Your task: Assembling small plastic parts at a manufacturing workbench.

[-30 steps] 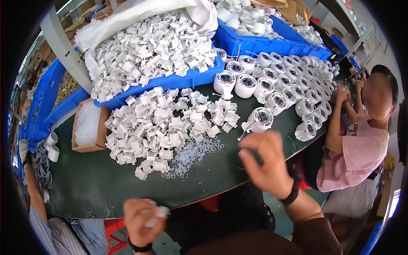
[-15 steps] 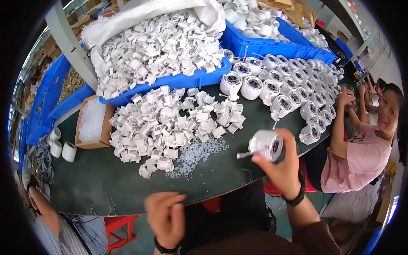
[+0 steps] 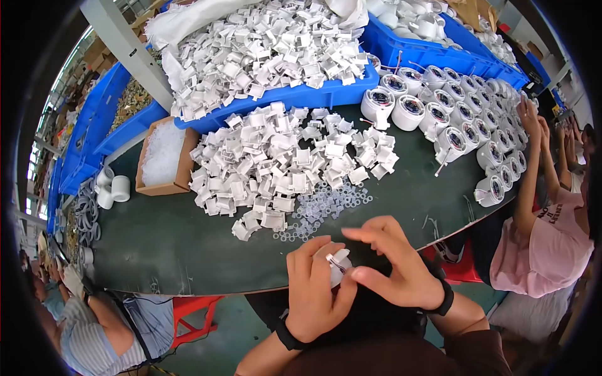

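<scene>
A white round housing [image 3: 338,269] with a small white bracket and a short dark wire on its upper side is in my left hand [image 3: 311,289]. The fingers wrap round its left side and cover much of it. My right hand [image 3: 403,271] is just right of the housing, fingers spread and thumb close to its edge; whether the thumb touches cannot be told. Beyond my hands, small translucent rings [image 3: 329,205] lie scattered on the dark green table [image 3: 175,250]. Behind them is a heap of white plastic brackets [image 3: 251,156].
A blue bin [image 3: 282,97] heaped with brackets stands behind the pile. Rows of round white housings [image 3: 464,116] with exposed inner parts fill the right. At left are a cardboard box [image 3: 164,156] and white cylinders [image 3: 116,189]. A person in pink [image 3: 533,244] sits at the right.
My right hand has brought the housing left and down to my left hand, which now holds it. The right fingers have spread, and the view has shifted left.
</scene>
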Available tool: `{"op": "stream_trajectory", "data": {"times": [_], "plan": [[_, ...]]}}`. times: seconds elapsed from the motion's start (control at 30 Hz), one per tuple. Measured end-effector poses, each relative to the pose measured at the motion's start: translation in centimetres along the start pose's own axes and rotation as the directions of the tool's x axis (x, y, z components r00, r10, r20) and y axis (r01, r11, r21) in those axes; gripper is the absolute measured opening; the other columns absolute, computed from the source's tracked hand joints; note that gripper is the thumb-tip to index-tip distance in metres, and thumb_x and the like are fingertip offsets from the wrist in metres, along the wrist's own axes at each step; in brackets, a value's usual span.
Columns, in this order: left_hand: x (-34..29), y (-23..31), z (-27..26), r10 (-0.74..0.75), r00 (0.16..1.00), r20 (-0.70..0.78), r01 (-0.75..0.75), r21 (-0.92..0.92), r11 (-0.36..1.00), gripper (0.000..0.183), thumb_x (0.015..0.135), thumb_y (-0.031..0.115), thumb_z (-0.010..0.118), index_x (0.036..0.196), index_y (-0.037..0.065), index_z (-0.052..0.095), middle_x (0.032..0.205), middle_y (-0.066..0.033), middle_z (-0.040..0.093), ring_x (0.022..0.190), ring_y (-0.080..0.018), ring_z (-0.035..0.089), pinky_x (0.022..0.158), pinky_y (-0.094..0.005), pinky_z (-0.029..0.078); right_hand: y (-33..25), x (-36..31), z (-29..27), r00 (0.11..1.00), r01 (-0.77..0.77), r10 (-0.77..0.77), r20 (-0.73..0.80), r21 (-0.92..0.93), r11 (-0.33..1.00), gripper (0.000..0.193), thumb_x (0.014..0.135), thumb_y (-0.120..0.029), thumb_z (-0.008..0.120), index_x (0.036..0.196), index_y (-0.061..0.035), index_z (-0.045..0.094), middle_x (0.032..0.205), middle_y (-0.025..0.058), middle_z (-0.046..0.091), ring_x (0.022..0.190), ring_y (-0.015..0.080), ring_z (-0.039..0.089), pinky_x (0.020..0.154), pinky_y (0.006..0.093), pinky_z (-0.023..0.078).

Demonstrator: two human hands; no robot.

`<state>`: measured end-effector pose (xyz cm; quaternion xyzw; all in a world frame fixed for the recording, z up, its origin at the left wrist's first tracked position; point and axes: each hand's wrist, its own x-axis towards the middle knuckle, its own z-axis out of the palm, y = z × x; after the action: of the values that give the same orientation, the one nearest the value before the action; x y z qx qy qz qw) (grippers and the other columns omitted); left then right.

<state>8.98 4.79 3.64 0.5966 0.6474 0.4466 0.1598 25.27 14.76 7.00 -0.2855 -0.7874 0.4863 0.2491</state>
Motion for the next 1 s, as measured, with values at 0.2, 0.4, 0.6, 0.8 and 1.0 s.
{"op": "stream_trajectory", "data": {"times": [0.2, 0.4, 0.6, 0.8, 1.0], "plan": [[0.8, -0.1, -0.6, 0.032, 0.999, -0.015, -0.032, 0.031, 0.999, 0.033, 0.084, 0.011, 0.069, 0.115, 0.001, 0.063, 0.119, -0.0181, 0.062, 0.098, -0.0373, 0.058, 0.088, -0.0447, 0.047, -1.3, 1.8, 0.1, 0.997, -0.012, -0.004, 0.076, 0.214, 0.977, 0.019, 0.093, 0.001, 0.073, 0.111, -0.0033, 0.067, 0.092, 0.0035, 0.061, 0.077, 0.008, 0.055, 0.067, 0.0214, 0.044], [0.7, -0.2, -0.5, -0.072, 0.997, -0.015, 0.067, -0.206, 0.976, 0.022, 0.09, 0.005, 0.06, 0.111, -0.002, 0.063, 0.112, -0.0189, 0.066, 0.1, -0.0366, 0.062, 0.089, -0.0432, 0.05, 0.7, 0.2, 2.3, 0.992, -0.02, 0.059, -0.115, 0.316, 0.949, 0.015, 0.092, 0.007, 0.07, 0.106, 0.0013, 0.066, 0.096, 0.0046, 0.064, 0.083, 0.0083, 0.063, 0.071, 0.0241, 0.053], [0.8, -0.1, -0.4, -0.031, 0.999, -0.021, 0.025, -0.237, 0.971, 0.016, 0.095, 0.005, 0.058, 0.108, -0.002, 0.063, 0.11, -0.0203, 0.066, 0.099, -0.0373, 0.063, 0.086, -0.0429, 0.052, 0.5, -0.6, 4.2, 0.97, 0.035, -0.004, -0.245, 0.122, 0.992, 0.013, 0.094, 0.003, 0.07, 0.106, -0.001, 0.065, 0.096, 0.0036, 0.064, 0.081, 0.008, 0.062, 0.07, 0.0231, 0.051], [0.8, -0.3, -0.9, 0.021, 0.998, 0.059, 0.0, -0.322, 0.947, 0.014, 0.096, 0.006, 0.06, 0.107, -0.002, 0.063, 0.109, -0.0198, 0.066, 0.098, -0.0353, 0.064, 0.084, -0.0412, 0.053, 1.0, -1.7, 2.9, 0.97, -0.183, 0.24, -0.031, 0.555, 0.811, 0.012, 0.101, 0.001, 0.062, 0.113, -0.0004, 0.062, 0.103, 0.0039, 0.065, 0.091, 0.0074, 0.062, 0.078, 0.0247, 0.052], [0.8, -0.6, -0.7, -0.004, 1.0, -0.016, 0.0, -0.296, 0.955, 0.011, 0.093, 0.007, 0.064, 0.101, -0.001, 0.065, 0.103, -0.018, 0.069, 0.091, -0.0335, 0.066, 0.081, -0.0399, 0.053, -0.1, 2.2, -4.4, 0.94, -0.046, 0.088, 0.328, -0.136, 0.99, 0.024, 0.095, -0.003, 0.071, 0.118, -0.0021, 0.065, 0.11, 0.0117, 0.069, 0.097, 0.0207, 0.068, 0.085, 0.0321, 0.053]]}}
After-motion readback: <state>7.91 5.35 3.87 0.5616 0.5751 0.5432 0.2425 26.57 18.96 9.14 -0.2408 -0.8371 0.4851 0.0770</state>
